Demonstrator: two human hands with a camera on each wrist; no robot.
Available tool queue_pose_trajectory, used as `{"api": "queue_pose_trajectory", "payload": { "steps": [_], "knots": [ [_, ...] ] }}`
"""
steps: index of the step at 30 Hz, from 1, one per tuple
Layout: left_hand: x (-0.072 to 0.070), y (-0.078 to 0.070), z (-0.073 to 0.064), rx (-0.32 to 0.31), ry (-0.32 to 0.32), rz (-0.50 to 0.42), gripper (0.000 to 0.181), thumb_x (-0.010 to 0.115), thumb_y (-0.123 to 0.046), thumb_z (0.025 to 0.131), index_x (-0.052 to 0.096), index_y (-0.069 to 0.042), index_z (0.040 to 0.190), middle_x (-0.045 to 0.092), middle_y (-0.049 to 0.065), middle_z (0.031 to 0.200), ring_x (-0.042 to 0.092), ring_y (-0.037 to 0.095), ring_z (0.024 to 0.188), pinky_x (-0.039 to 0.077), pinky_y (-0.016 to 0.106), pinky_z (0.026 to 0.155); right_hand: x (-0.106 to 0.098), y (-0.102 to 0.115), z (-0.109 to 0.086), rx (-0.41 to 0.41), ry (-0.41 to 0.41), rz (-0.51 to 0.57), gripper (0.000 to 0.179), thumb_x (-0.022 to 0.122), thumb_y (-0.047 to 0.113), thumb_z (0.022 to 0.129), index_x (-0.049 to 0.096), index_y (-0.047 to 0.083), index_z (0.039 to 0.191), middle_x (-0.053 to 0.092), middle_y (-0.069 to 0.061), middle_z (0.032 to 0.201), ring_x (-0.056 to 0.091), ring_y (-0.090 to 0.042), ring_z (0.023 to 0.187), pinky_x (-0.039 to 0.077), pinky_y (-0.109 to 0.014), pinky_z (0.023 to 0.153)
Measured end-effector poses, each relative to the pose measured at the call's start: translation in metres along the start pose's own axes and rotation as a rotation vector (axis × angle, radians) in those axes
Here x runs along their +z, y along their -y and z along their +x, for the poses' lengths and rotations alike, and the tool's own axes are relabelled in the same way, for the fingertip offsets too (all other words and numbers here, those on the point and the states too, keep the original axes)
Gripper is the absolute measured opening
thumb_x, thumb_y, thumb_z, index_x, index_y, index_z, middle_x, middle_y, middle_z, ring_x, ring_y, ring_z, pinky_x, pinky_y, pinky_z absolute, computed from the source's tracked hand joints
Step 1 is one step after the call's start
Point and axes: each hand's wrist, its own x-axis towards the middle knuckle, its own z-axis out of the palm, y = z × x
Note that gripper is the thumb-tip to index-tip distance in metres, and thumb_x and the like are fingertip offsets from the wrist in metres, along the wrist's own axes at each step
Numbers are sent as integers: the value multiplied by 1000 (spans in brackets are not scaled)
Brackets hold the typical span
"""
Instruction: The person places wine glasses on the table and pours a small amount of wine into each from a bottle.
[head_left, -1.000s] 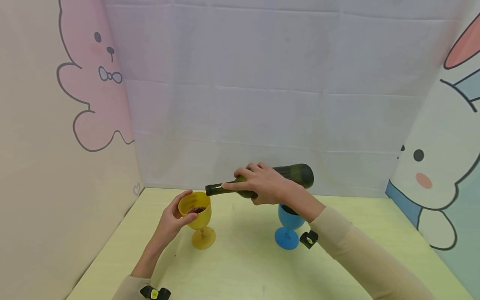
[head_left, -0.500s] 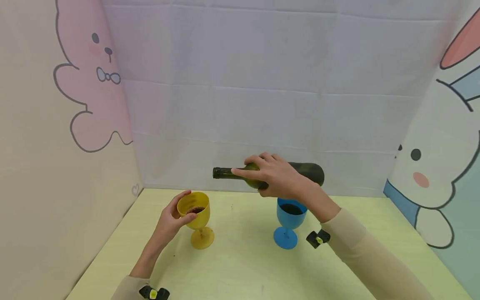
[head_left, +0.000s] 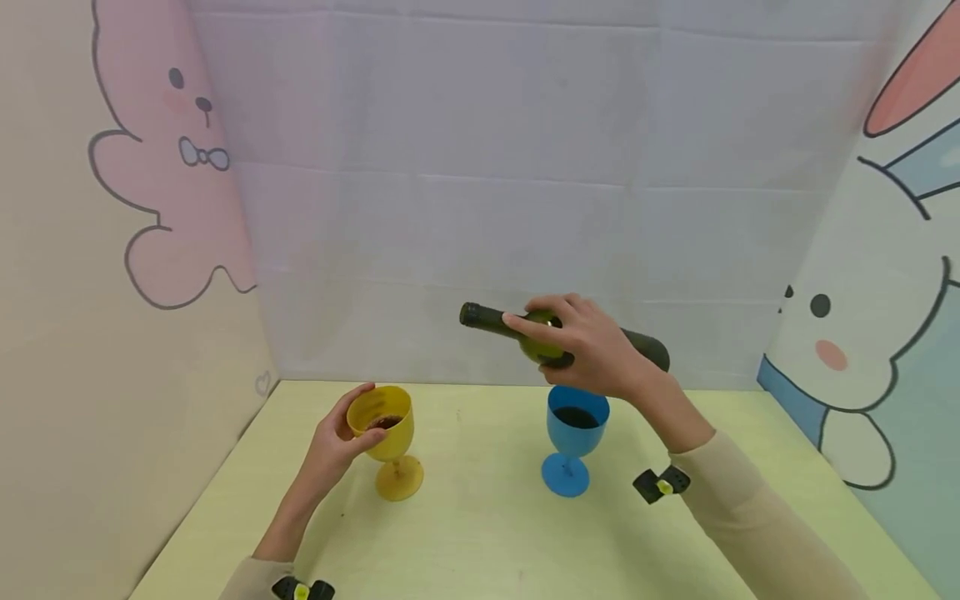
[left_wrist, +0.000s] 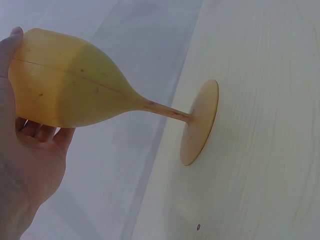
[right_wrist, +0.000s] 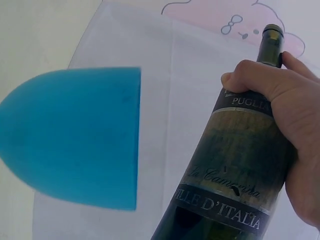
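Note:
My left hand (head_left: 333, 442) holds the bowl of a yellow goblet (head_left: 400, 433), thumb on the near side and fingers round the far side. Dark liquid shows inside it, and its foot stands on the table. In the left wrist view the yellow goblet (left_wrist: 75, 82) has dark specks and streaks along its stem. My right hand (head_left: 592, 342) grips a green wine bottle (head_left: 543, 342) by its shoulder, index finger along the neck. The bottle is tilted, mouth up to the left, above and behind a blue goblet (head_left: 567, 425) with dark liquid. Its label (right_wrist: 230, 160) faces the right wrist camera.
Both goblets stand on a pale yellow table (head_left: 480, 517). A white cloth wall (head_left: 450, 208) closes off the back. Side walls carry a pink bear drawing (head_left: 172, 167) at left and a white rabbit drawing (head_left: 862, 317) at right.
My right hand has lifted the bottle up and to the right, away from the yellow goblet; its mouth has turned from level or slightly down to upward. My left hand stays on the yellow goblet.

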Motion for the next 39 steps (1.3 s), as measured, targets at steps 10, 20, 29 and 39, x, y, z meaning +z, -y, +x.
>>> {"api": "queue_pose_trajectory", "payload": {
  "steps": [10, 20, 29, 39],
  "knots": [
    [-2, 0, 0, -19, 0, 6, 64, 67, -9, 94, 37, -12, 151, 48, 19, 141, 57, 15, 114, 51, 13, 90, -4, -14, -30, 70, -121, 21, 92, 84, 17, 72, 40, 29, 152, 52, -18, 134, 53, -35, 111, 51, -49, 80],
    [-1, 0, -1, -17, 1, 8, 65, 66, -9, 94, 36, -10, 151, 47, 20, 140, 58, 22, 115, 52, 14, 89, -14, -22, -73, 192, -219, 59, 70, 73, 35, 87, 47, 10, 148, 49, -26, 136, 52, -41, 113, 53, -55, 75],
    [-2, 3, 0, -14, -2, 29, 64, 65, -8, 95, 36, -10, 152, 48, 16, 142, 57, 8, 114, 50, 12, 91, -18, -24, -107, 331, -309, 118, 76, 67, 52, 88, 47, 6, 147, 47, -25, 137, 53, -25, 114, 45, -12, 88],
    [-2, 2, 0, -21, -3, 20, 65, 65, -8, 95, 35, -9, 152, 47, 15, 141, 57, 13, 113, 51, 12, 90, -25, -18, -136, 490, -387, 168, 105, 87, -14, 54, 44, 5, 148, 45, -21, 138, 41, 1, 121, 35, -4, 94]
  ]
}}
